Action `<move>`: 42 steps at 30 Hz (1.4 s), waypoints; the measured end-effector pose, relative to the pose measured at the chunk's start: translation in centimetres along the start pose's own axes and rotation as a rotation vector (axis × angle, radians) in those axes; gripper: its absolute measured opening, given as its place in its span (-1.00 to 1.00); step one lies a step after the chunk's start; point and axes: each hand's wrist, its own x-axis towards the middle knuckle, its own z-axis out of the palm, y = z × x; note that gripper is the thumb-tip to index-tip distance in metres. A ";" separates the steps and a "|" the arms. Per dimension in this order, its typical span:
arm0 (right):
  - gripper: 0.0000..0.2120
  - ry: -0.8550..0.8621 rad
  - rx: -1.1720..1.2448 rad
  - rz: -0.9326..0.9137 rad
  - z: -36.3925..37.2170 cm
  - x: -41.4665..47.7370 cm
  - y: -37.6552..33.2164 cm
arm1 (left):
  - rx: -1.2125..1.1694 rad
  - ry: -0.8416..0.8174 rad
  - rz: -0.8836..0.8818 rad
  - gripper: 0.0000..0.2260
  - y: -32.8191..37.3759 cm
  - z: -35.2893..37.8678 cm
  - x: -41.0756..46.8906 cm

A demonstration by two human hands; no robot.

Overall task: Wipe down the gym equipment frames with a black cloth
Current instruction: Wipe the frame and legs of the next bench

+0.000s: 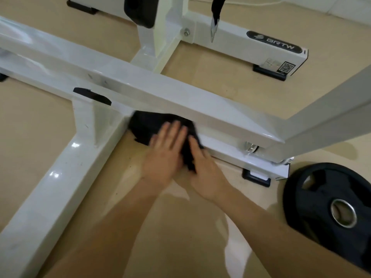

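Two bare forearms reach into view, the left from 7 o'clock and the right from 4 o'clock, converging near the centre. The left hand [163, 155] lies flat, fingers straight and pointing to 1 o'clock. The right hand [204, 171], just beside it at 4 o'clock, stretches its fingers toward 11 o'clock. Both press on a black cloth [144, 127].
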 end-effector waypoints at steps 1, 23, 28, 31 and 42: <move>-0.16 -0.033 0.069 -0.041 0.4 1.3 -0.8 | -0.010 0.014 -0.047 -0.31 -2.1 -0.1 0.1; -0.80 0.503 0.690 0.428 -1.8 -4.2 7.0 | -0.836 -0.067 -0.396 -0.95 12.4 0.3 0.2; -0.78 0.054 0.370 0.203 0.9 2.2 0.4 | -0.599 0.012 -0.691 -0.84 1.6 -0.6 1.9; -0.75 0.054 0.473 0.188 0.6 2.2 0.7 | -0.549 -0.003 -0.702 -0.68 1.3 -1.5 2.6; -0.64 -0.140 0.363 0.023 1.5 3.4 -2.3 | -0.009 -0.236 -0.519 -0.54 -1.6 -3.1 2.2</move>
